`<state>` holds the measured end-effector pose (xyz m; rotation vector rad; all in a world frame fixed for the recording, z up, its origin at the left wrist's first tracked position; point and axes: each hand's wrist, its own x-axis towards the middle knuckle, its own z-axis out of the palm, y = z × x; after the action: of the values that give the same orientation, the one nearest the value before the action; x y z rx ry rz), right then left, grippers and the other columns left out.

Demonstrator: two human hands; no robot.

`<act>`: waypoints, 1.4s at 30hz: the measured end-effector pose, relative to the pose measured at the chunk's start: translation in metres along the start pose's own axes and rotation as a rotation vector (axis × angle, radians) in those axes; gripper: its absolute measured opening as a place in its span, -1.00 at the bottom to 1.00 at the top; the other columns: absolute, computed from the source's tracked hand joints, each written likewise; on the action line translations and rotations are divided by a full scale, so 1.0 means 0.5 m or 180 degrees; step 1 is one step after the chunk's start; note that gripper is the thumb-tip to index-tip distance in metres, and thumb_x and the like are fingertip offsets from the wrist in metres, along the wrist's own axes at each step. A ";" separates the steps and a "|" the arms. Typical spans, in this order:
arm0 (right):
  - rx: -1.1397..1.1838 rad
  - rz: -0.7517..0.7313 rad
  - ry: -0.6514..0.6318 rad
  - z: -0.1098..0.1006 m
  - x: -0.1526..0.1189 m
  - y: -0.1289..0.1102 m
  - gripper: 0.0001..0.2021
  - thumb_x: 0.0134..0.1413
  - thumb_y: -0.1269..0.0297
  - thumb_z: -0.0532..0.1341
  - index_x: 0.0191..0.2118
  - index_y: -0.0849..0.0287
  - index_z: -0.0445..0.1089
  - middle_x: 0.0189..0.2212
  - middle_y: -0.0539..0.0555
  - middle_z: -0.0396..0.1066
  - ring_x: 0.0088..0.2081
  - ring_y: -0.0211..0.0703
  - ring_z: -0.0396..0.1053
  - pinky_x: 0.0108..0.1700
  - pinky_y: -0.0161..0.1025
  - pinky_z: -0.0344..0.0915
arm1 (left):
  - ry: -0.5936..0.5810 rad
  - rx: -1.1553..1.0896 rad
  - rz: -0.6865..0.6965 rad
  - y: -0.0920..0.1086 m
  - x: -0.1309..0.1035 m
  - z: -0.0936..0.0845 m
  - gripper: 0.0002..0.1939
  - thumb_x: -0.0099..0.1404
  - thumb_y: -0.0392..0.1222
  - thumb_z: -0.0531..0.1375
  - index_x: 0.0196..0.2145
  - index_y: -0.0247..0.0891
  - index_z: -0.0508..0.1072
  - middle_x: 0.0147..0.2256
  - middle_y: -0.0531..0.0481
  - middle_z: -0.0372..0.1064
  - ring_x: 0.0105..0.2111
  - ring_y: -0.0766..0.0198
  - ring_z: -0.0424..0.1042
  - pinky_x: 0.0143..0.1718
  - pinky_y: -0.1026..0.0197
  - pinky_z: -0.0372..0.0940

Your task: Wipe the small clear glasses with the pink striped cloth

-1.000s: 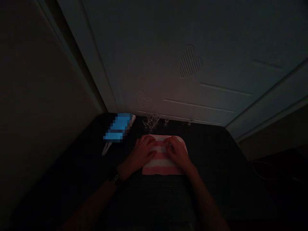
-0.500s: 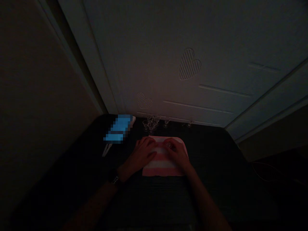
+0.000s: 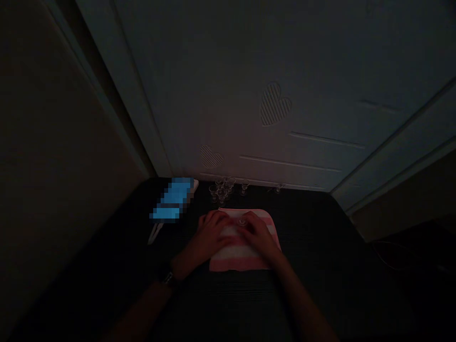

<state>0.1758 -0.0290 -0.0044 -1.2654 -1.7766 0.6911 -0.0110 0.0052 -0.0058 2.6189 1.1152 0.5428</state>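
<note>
A pink-and-white striped cloth (image 3: 235, 264) lies flat on the dark table. Over its left side rests my left hand (image 3: 213, 232), fingers spread and holding nothing, with a watch on the wrist. My right hand (image 3: 257, 233) is above the cloth's right half, thumb and fingers closed round a small clear glass (image 3: 242, 222). Only part of this glass shows; the dim light blurs its outline. Behind the cloth stands a cluster of small stemmed glasses (image 3: 222, 192), with another stemmed glass (image 3: 244, 187) just right of them.
A device with a blurred blue screen (image 3: 173, 199) leans at the back left, a white strap or cable (image 3: 155, 232) below it. One more small glass (image 3: 278, 189) is farther right, near the pale panel (image 3: 213, 109) with raised hearts. The room is very dark.
The glass in my right hand has shifted slightly left, towards my left hand. The view has tilted a little, so everything sits lower. My left hand stays on the cloth.
</note>
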 end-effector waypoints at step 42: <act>-0.0167 -0.0092 0.0024 0.000 0.000 0.005 -0.92 0.02 0.36 0.15 -0.30 0.14 0.29 -0.33 0.01 0.32 -0.31 -0.21 0.26 -0.26 -0.29 0.19 | -0.0025 -0.0096 -0.0135 0.005 -0.002 -0.009 -0.52 0.10 0.05 0.19 -0.02 -0.09 0.26 -0.01 -0.05 0.19 0.01 0.05 0.07 -0.05 0.00 -0.02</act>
<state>0.1772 -0.0279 -0.0064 -1.2728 -1.8140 0.6264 -0.0120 0.0030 -0.0013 2.5634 1.1483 0.5359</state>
